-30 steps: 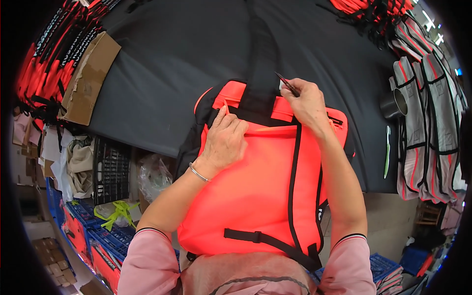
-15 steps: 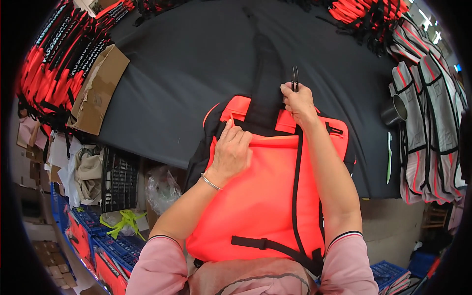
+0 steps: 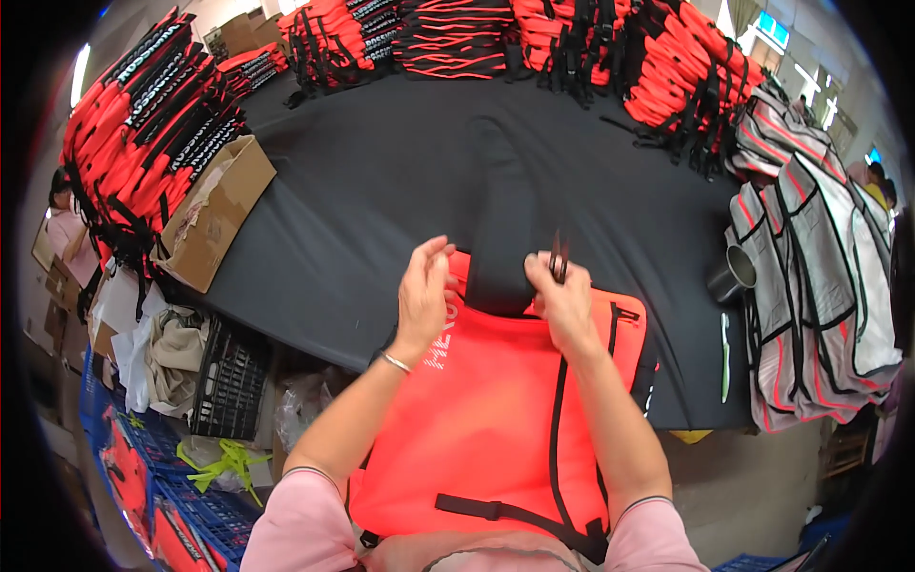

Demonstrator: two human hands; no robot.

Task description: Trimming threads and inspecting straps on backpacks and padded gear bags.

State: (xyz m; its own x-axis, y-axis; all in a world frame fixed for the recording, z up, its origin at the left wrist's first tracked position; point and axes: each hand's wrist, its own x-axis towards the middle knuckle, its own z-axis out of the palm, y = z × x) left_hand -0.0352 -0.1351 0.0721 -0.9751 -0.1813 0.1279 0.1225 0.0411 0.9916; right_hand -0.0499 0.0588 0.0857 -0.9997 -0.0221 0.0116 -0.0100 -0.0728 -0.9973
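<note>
A bright orange-red bag [image 3: 477, 410] with black trim lies before me, its lower end against my body. A broad black strap [image 3: 502, 219] runs from its top edge away over the dark cloth. My left hand [image 3: 425, 296] is at the bag's upper left, fingers raised and apart, holding nothing. My right hand [image 3: 564, 303] is closed round small dark thread snips [image 3: 559, 250], their two points sticking up past the fingers. That hand's thumb side is against the strap's right edge. A narrow black webbing strap [image 3: 477, 506] lies across the bag's lower part.
Stacked orange and black bags [image 3: 453, 43] line the far edge of the dark-covered table [image 3: 334, 181]. At left stands a cardboard box [image 3: 217, 214]. Grey bags [image 3: 810, 276], a metal cup [image 3: 734, 275] and a white-green toothbrush-like tool [image 3: 725, 357] are at right. A black crate [image 3: 233, 377] stands lower left.
My left hand has let go of the bag's top edge and opened. My right hand has come lower and closer to the strap, still with the snips. The top flap now lies flatter.
</note>
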